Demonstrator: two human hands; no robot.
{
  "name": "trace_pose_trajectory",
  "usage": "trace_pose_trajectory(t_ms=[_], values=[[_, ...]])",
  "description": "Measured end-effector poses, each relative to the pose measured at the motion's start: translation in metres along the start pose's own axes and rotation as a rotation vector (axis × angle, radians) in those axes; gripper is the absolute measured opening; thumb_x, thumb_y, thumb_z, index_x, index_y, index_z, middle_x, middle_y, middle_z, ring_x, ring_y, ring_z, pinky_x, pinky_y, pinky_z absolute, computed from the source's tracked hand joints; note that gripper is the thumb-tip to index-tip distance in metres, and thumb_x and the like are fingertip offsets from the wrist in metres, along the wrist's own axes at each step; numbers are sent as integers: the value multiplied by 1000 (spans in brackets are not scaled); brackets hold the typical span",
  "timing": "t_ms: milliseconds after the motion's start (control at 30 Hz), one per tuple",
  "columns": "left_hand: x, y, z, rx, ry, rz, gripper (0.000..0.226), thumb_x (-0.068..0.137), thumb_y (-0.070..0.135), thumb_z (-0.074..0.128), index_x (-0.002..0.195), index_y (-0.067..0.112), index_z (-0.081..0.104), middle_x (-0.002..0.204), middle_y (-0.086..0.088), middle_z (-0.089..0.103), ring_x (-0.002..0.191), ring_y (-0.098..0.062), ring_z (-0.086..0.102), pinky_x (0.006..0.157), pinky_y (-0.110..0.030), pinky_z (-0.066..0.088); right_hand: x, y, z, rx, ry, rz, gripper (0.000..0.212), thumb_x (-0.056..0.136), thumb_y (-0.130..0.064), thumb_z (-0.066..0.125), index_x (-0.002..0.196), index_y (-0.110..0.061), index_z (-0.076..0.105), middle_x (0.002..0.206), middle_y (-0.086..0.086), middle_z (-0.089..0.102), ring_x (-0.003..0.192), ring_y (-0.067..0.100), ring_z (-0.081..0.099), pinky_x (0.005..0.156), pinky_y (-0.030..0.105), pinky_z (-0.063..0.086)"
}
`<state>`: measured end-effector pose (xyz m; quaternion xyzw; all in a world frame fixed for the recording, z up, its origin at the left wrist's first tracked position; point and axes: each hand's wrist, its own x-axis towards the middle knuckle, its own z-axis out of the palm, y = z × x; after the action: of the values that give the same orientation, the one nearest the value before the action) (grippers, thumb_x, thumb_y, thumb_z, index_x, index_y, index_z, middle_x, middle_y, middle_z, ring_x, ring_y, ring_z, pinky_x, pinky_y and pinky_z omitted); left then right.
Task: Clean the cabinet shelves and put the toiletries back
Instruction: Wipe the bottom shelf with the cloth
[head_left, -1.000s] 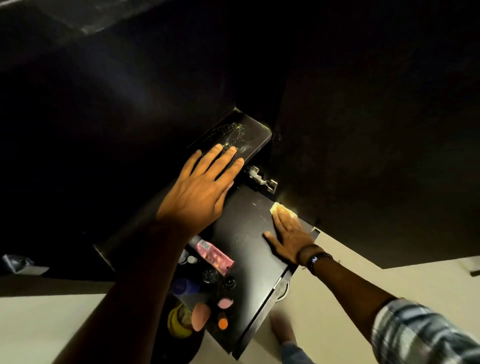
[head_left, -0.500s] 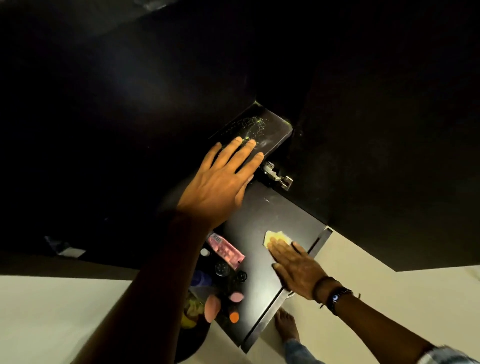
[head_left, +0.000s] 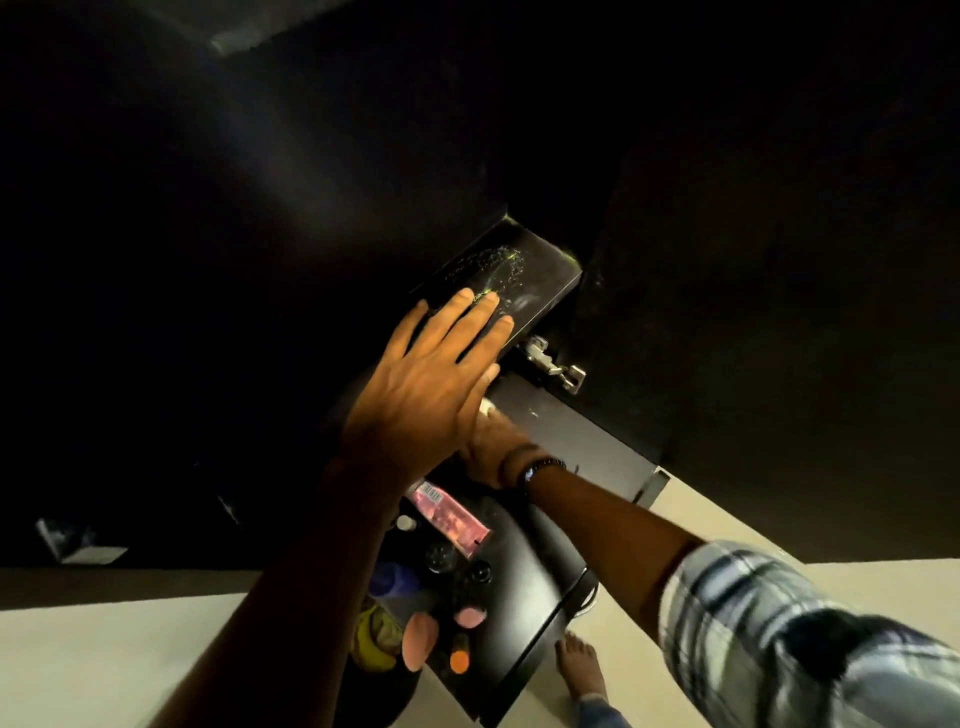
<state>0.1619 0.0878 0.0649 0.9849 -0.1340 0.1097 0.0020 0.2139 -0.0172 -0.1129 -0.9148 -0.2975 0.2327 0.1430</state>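
Note:
My left hand (head_left: 431, 384) lies flat with its fingers spread on the front edge of the upper black shelf (head_left: 535, 275), which carries a dusty greenish smear. My right hand (head_left: 491, 441) presses a pale cloth (head_left: 487, 406) onto the lower black shelf (head_left: 582, 441); the left hand hides most of the cloth and the right fingers. Toiletries stand lower on that shelf: a pink tube (head_left: 449, 514), dark round caps (head_left: 441, 556), a blue bottle (head_left: 395, 579), pink sponges (head_left: 421, 639) and a small orange bottle (head_left: 460, 660).
A metal hinge (head_left: 553, 361) sits between the shelves next to the open black cabinet door (head_left: 779, 312). A dark bin with yellow contents (head_left: 371, 636) stands below. My bare foot (head_left: 582, 670) is on the pale floor (head_left: 104, 660). The cabinet interior is very dark.
My right hand has slid the cloth left and up across the lower shelf, ending partly under my left hand. The left hand stays on the upper shelf edge.

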Motion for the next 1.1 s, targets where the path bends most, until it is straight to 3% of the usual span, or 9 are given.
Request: trace_pose_trajectory(t_ms=[100, 167, 267, 367, 533, 733, 900, 967, 1100], values=[[-1, -1, 1, -4, 11, -15, 48, 98, 33, 27, 142, 18, 38, 150, -3, 36, 141, -20, 27, 113, -46, 25, -49, 20, 26, -51, -13, -172, 51, 92, -29, 41, 141, -15, 43, 146, 8, 45, 135, 27, 38, 117, 35, 19], [-1, -1, 2, -17, 18, -23, 47, 97, 32, 30, 141, 19, 39, 150, -2, 37, 141, -19, 28, 113, -46, 25, -74, 41, 27, -82, 12, -109, 57, 93, -39, 24, 142, -17, 42, 147, 7, 44, 136, 24, 41, 117, 37, 11], [0, -2, 3, -19, 26, -35, 47, 97, 33, 32, 142, 19, 38, 150, -2, 37, 141, -18, 28, 113, -45, 26, -58, 61, 5, -117, 42, 44, 64, 94, -44, 8, 150, -18, 22, 157, 6, 24, 145, 21, 23, 119, 34, 2], [-1, -3, 2, -28, 54, -64, 49, 97, 34, 33, 142, 16, 36, 149, -1, 37, 141, -17, 28, 113, -44, 26, 7, 60, -19, -175, 65, 96, 58, 99, -36, 25, 150, -9, 19, 158, 13, 19, 145, 27, 19, 121, 36, 11], [-1, -2, 2, -70, 58, -61, 49, 97, 34, 34, 142, 15, 39, 148, -1, 39, 141, -16, 27, 113, -46, 26, 58, 30, -12, -146, -68, 148, 49, 95, -35, 32, 133, -9, 48, 139, 15, 48, 125, 36, 45, 108, 46, 35], [0, 0, 1, -56, 27, -45, 49, 97, 35, 32, 141, 16, 39, 148, 0, 40, 141, -16, 28, 113, -45, 25, -68, 40, 28, -5, 15, 18, 53, 96, -33, 32, 147, -18, 30, 154, 6, 31, 142, 26, 29, 119, 35, 15], [-1, -1, -1, -47, 5, -32, 48, 97, 35, 31, 141, 18, 41, 148, 2, 40, 141, -14, 26, 113, -46, 25, -141, 113, 32, -106, 206, 210, 61, 98, -39, 9, 135, -15, 51, 135, 6, 57, 121, 24, 58, 110, 37, 34], [-2, -1, -1, -49, 5, -29, 48, 97, 35, 31, 141, 18, 40, 148, 3, 39, 142, -14, 25, 114, -46, 24, -134, 126, 21, -77, 169, 280, 63, 95, -40, 11, 140, -12, 45, 142, 9, 50, 128, 27, 51, 111, 40, 34], [-2, -1, 0, -32, -4, -19, 47, 98, 34, 33, 142, 18, 37, 149, 3, 37, 142, -13, 23, 114, -44, 23, -100, 95, 27, -86, 131, 265, 78, 82, -47, -4, 151, -14, 14, 159, 9, 15, 147, 26, 15, 120, 35, 5]])
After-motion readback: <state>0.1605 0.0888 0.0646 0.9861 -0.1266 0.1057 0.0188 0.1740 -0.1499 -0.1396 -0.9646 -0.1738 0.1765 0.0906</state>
